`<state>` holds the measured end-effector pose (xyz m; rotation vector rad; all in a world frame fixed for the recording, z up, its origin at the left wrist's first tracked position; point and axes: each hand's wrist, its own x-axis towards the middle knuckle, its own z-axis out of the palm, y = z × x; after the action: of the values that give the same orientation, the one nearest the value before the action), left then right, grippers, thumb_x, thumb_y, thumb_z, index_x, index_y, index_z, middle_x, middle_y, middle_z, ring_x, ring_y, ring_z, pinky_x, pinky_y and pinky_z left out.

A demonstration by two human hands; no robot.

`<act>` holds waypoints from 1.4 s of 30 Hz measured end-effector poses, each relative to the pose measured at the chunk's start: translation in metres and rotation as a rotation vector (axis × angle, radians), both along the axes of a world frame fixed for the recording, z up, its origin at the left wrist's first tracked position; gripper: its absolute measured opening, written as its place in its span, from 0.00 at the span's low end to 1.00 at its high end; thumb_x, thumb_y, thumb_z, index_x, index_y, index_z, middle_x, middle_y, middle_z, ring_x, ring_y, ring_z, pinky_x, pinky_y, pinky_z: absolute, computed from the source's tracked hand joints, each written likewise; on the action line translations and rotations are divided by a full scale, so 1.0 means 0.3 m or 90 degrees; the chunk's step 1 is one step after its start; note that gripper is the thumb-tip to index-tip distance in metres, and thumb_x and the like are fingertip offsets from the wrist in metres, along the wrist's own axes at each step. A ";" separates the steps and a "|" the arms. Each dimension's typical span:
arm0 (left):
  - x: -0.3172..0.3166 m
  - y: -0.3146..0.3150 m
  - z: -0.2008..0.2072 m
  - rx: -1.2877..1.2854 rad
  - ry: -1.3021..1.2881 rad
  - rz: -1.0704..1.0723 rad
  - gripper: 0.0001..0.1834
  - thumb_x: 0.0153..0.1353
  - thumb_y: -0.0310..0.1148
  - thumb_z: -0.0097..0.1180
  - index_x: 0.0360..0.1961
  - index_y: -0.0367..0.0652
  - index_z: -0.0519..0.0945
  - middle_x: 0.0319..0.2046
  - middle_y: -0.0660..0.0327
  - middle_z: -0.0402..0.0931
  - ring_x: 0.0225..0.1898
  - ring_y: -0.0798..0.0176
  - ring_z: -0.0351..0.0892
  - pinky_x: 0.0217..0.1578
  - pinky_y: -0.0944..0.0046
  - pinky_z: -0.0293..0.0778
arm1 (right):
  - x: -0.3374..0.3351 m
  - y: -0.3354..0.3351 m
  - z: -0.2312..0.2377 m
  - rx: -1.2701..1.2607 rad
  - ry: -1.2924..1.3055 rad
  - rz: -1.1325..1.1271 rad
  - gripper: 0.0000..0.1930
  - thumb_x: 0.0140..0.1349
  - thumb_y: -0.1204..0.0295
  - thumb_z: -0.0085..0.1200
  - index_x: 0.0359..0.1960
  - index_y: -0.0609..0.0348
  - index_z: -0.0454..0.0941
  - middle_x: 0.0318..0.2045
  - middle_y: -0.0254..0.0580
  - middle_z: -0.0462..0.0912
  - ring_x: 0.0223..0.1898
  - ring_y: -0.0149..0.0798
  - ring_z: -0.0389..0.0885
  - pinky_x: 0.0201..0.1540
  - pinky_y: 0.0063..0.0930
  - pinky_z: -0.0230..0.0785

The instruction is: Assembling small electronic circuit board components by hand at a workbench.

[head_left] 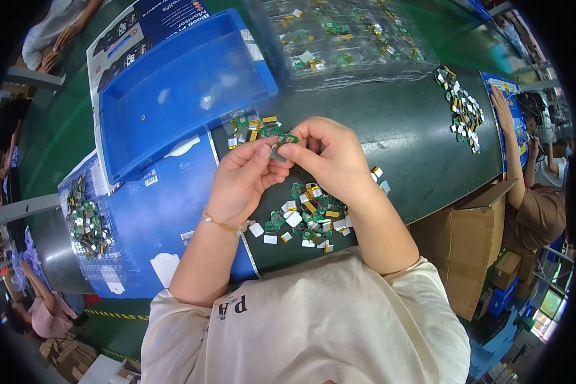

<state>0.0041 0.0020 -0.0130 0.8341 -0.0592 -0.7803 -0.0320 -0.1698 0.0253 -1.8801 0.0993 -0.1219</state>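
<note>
Between my two hands is a small green circuit board (288, 139) with a silvery-grey flat piece below it. My left hand (244, 171) pinches it from the left, thumb and forefinger closed. From the right, my right hand (323, 153) grips the same board between thumb and curled fingers. Just beyond my hands lies a small heap of green boards with gold and white flat pieces (253, 130). Nearer to me, below my wrists, a bigger pile of such boards (310, 214) is spread on the dark green table (397, 115).
A blue plastic bin (125, 128) stands at the far left on printed cardboard. Stacked clear trays (358, 70) hold many boards at the back. More boards lie at the left (86, 217) and right (464, 112). A cardboard box (464, 246) stands at the right; other people sit around.
</note>
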 end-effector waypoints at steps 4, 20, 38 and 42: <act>-0.001 0.000 0.003 0.005 0.002 0.006 0.14 0.66 0.33 0.46 0.49 0.36 0.74 0.35 0.57 0.79 0.35 0.67 0.79 0.38 0.69 0.77 | 0.000 0.001 -0.003 -0.022 -0.011 -0.002 0.08 0.48 0.73 0.64 0.25 0.62 0.76 0.21 0.30 0.70 0.21 0.23 0.63 0.23 0.19 0.58; -0.009 -0.010 0.009 0.043 -0.005 0.033 0.14 0.65 0.34 0.47 0.48 0.37 0.74 0.34 0.60 0.79 0.34 0.69 0.80 0.37 0.70 0.77 | 0.005 0.006 -0.005 -0.099 -0.096 -0.025 0.11 0.45 0.72 0.66 0.23 0.60 0.75 0.19 0.32 0.70 0.21 0.27 0.64 0.24 0.21 0.59; -0.017 -0.012 0.019 0.103 -0.203 0.077 0.03 0.61 0.24 0.52 0.35 0.36 0.76 0.30 0.59 0.79 0.32 0.69 0.79 0.35 0.71 0.75 | -0.008 0.011 -0.009 0.256 0.031 0.055 0.21 0.50 0.79 0.62 0.46 0.58 0.69 0.26 0.30 0.78 0.27 0.21 0.71 0.31 0.15 0.63; -0.015 -0.015 0.020 0.148 -0.185 0.103 0.05 0.62 0.28 0.51 0.36 0.37 0.76 0.30 0.59 0.79 0.30 0.70 0.79 0.32 0.73 0.73 | 0.004 0.010 -0.013 -0.121 -0.222 0.016 0.13 0.46 0.77 0.64 0.34 0.56 0.76 0.25 0.32 0.79 0.27 0.30 0.75 0.32 0.22 0.65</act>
<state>-0.0005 -0.0026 -0.0071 1.1551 -0.1591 -0.5156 -0.0308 -0.1668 0.0215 -2.0190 -0.1801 -0.4531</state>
